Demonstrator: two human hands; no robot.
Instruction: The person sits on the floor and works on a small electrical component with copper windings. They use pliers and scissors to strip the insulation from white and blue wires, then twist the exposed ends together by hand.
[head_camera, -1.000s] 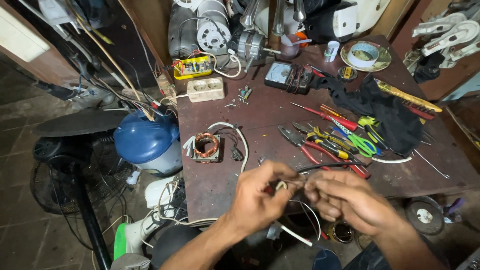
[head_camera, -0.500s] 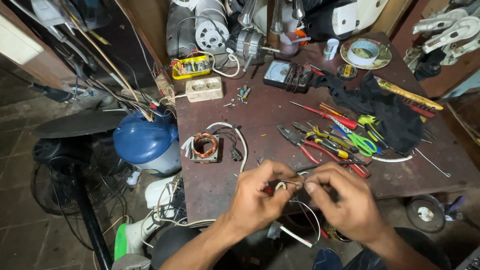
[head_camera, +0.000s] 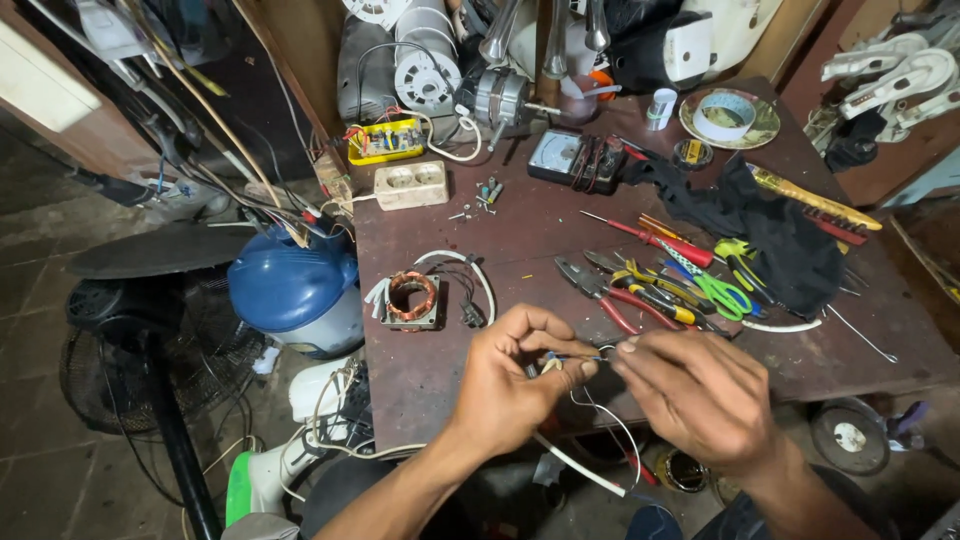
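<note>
Fingers of left hand (head_camera: 515, 375) and right hand (head_camera: 690, 395) pinched narrow on thin wires (head_camera: 572, 358), above workbench (head_camera: 560, 235).

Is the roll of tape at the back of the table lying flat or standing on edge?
Lying flat. The roll of tape rests on a round dish with its hole facing up, so the full ring shows.

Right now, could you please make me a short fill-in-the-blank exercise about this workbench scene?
1. The left hand and the right hand pinch thin ____ between their fingertips.
2. The motor coil on the table is wound with ____-coloured wire.
3. The scissors among the tools have ____ handles.
4. The roll of tape lies on a round ____.

Missing words: wires; copper; green; plate
</note>
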